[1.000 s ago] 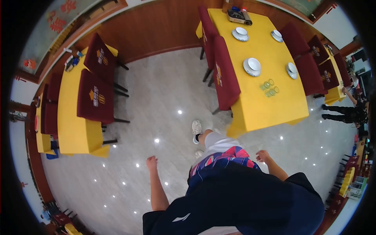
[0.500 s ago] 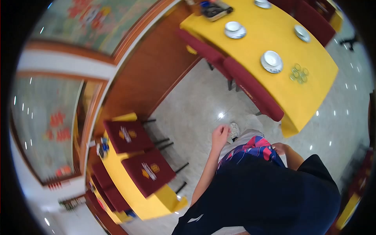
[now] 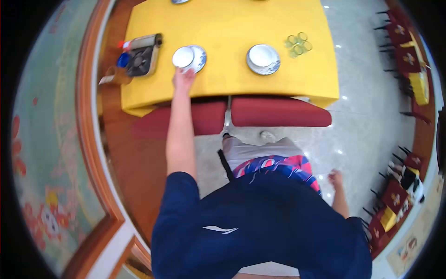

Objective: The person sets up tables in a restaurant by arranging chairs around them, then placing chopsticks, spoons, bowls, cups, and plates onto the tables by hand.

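My left hand (image 3: 184,80) reaches over the yellow-covered table, its fingers closed on the near rim of a white bowl (image 3: 183,56). The bowl sits off-centre to the left over a blue-patterned plate (image 3: 200,56); whether it still rests on the plate, I cannot tell. Down by my right side hangs my right hand (image 3: 334,179), fingers loosely curled and apart, with nothing visible in them. To the right of the held bowl, another white bowl (image 3: 262,56) stands on its own patterned plate (image 3: 272,68).
A portable gas stove (image 3: 142,61) stands at the table's left end, beside a blue object (image 3: 123,59). Several glasses (image 3: 298,44) cluster at the right on the yellow tablecloth (image 3: 223,28). Two maroon chairs (image 3: 278,112) line the near edge. More chairs and a person are far right.
My view has turned and come up to the table. My left hand has moved from above the floor out to the bowl and taken hold of it. My right hand now hangs lower at my side.
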Motion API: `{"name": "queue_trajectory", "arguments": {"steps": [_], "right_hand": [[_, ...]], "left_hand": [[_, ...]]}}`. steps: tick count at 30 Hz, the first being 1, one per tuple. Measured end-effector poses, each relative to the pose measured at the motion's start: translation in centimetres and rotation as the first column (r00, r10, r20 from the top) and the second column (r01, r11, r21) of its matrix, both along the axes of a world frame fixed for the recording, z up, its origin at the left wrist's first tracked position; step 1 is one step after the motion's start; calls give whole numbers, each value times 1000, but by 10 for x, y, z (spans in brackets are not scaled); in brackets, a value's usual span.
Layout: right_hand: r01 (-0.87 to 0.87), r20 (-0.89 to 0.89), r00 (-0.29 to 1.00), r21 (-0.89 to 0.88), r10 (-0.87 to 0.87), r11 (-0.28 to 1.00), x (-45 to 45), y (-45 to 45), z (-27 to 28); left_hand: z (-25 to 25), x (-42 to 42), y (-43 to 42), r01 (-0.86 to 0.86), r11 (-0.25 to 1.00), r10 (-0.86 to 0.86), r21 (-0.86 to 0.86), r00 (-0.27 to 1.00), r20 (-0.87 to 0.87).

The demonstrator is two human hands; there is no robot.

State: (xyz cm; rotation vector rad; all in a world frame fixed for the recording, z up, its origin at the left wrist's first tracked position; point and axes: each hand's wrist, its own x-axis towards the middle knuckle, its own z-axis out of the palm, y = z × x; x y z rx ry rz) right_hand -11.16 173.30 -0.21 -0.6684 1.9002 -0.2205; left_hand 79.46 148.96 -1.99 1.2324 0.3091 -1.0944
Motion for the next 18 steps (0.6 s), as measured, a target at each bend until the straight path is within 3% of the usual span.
{"name": "queue_trajectory", "arguments": {"steps": [2,3,4,5,6,8,10,12,13,14,15,16,18], "right_hand": [[205,-75,979,271,-191,940,79,54,38],[205,-105,979,430,-177,879,132,82,70],[144,-136,987,479,-89,866,179,97,95],[80,4,996,403,-89,912,191,129,99],[-56,-37,997,305,70,951,206,155,105],[-11,-95,995,112,21,994,251,187,129],[82,-108,992,133,-67,988,276,218,131],[174,-109,982,172,-157,970,310,240,135],[336,-74,942,193,-328,922,326,242,141],[483,-46,873,222,-485,847,341,239,151],[448,-57,892,241,-448,861,342,248,147],[464,-61,883,253,-465,849,346,259,147],[330,-80,944,185,-320,926,343,272,131]], "left_hand": [[-8,43,-23,145,954,-220,261,933,286],[-22,63,-25,143,918,-280,370,895,348],[-46,94,-25,230,766,-581,600,646,495],[-62,108,-28,203,576,-808,792,292,512],[-39,103,-31,280,500,-857,819,297,422],[-15,93,-29,384,407,-909,829,262,325],[-23,96,-36,426,385,-923,819,196,332],[-33,99,-39,261,365,-925,894,-8,380],[-41,101,-41,273,351,-926,896,-38,375],[-52,107,-40,207,412,-893,887,-100,438],[-62,113,-40,144,473,-855,869,-164,492],[-71,120,-41,151,459,-857,875,-183,481],[-73,126,-51,404,460,-876,791,62,478]]}}
